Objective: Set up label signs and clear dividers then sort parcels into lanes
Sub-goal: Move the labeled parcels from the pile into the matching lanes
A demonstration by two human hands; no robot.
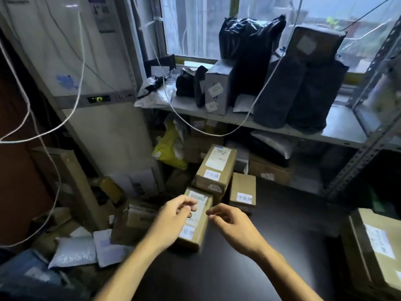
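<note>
Over the dark tabletop (282, 246), the left hand (173, 220) hovers with fingers loosely curled above a small cardboard parcel (196, 235), seemingly holding nothing, though blur hides any contact. Just beside the parcel's right edge, the right hand (234, 224) hangs likewise half-curled, gripping nothing.

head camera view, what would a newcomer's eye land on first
The left hand and right hand hover at a small cardboard box at bottom centre. Behind it sits another labelled box, and black bagged parcels crowd the shelf under the window.
</note>
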